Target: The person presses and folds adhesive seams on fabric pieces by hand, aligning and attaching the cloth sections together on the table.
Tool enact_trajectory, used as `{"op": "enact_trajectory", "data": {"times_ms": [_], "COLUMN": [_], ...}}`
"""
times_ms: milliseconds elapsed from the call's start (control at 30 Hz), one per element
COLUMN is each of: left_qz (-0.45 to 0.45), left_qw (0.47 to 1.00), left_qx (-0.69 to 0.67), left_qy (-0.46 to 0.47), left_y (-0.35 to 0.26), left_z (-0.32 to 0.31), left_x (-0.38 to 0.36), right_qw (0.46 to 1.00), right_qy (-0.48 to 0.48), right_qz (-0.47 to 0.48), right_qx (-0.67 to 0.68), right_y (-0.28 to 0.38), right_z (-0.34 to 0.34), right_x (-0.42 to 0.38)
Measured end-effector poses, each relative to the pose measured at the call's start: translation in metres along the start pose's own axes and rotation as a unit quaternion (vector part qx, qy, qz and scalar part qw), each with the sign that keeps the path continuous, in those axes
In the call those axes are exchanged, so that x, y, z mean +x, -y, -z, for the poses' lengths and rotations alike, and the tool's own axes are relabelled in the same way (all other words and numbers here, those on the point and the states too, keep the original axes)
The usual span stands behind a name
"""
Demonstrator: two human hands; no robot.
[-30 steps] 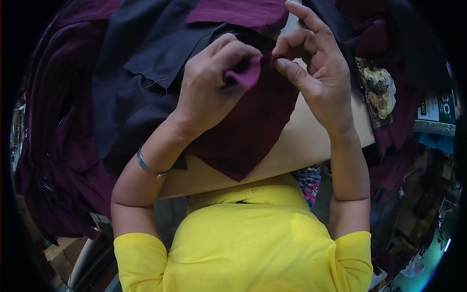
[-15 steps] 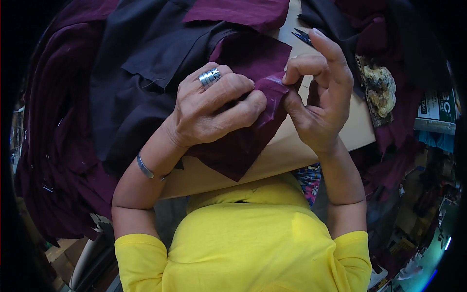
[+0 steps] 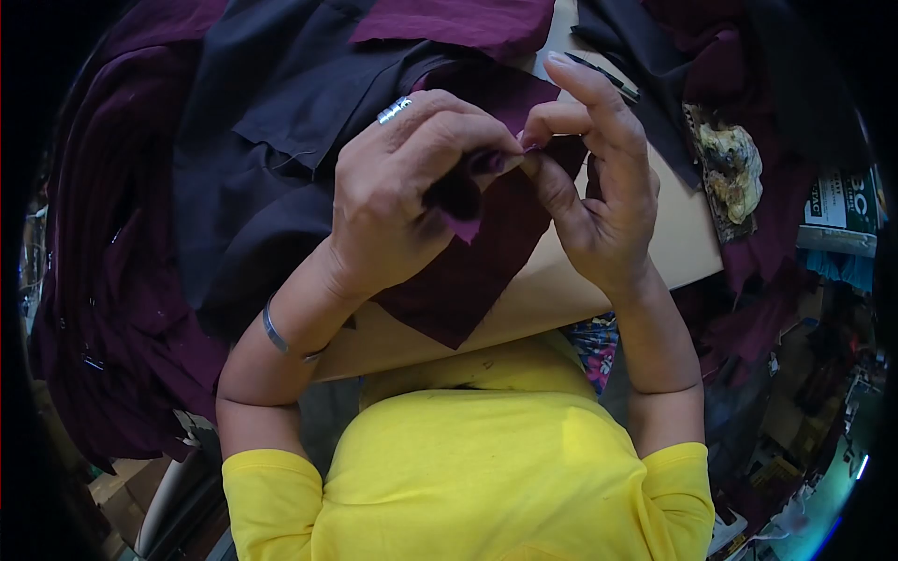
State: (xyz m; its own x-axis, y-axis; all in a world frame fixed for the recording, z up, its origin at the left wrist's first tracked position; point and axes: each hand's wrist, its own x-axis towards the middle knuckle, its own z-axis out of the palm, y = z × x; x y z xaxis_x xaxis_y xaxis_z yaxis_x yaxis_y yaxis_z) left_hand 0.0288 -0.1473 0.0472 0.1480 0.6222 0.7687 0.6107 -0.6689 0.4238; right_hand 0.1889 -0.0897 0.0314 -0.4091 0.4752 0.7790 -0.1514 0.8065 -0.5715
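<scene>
A heap of dark navy and maroon cloth pieces (image 3: 243,159) covers the far and left part of the pale tan work table (image 3: 571,280), whose bare top shows only near the person and to the right. On that bare stretch lies the maroon fabric piece with a pointed near corner (image 3: 468,280), its far edge lifted off the table and gathered up between the two hands. The left hand (image 3: 402,201), with a silver ring on one finger and a thin metal bangle (image 3: 278,323) on the wrist, is curled with thumb and fingertips pressed together on the raised edge. The right hand (image 3: 599,201) meets it just beside, thumb and bent forefinger pinching the same edge while the remaining fingers stand spread upward. A small pair of dark thread snips (image 3: 608,77) rests on the table far of the right hand.

The grip sits on very little cloth, so the edge could slip out of the pinch if either hand tugs sideways. A hard pull might also fray or stretch the cut edge.
</scene>
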Motion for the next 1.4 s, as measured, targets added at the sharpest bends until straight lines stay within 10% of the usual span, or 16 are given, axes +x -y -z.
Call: {"op": "enact_trajectory", "data": {"times_ms": [233,467,833,1133,1400], "left_qz": [0.038,0.109,0.046,0.254,0.278], "left_qw": [0.998,0.994,0.995,0.950,0.947], "left_qx": [-0.038,-0.015,0.089,-0.183,-0.161], "left_qy": [-0.022,0.015,-0.017,-0.003,0.020], "left_y": [0.003,0.002,0.015,0.015,0.018], "left_z": [-0.010,-0.002,-0.008,-0.010,-0.007], "left_x": [-0.005,0.001,-0.004,-0.004,-0.003], "right_qw": [0.987,0.992,0.989,0.975,0.978], "right_qy": [0.030,-0.008,-0.001,0.012,0.083], "right_qz": [-0.158,-0.050,-0.125,-0.217,-0.191], "right_qx": [0.011,-0.116,-0.084,0.042,0.028], "right_y": [0.013,0.008,0.007,-0.010,-0.005], "right_z": [-0.001,-0.009,-0.015,-0.002,-0.005], "right_x": [0.000,0.002,0.004,0.009,0.026]}}
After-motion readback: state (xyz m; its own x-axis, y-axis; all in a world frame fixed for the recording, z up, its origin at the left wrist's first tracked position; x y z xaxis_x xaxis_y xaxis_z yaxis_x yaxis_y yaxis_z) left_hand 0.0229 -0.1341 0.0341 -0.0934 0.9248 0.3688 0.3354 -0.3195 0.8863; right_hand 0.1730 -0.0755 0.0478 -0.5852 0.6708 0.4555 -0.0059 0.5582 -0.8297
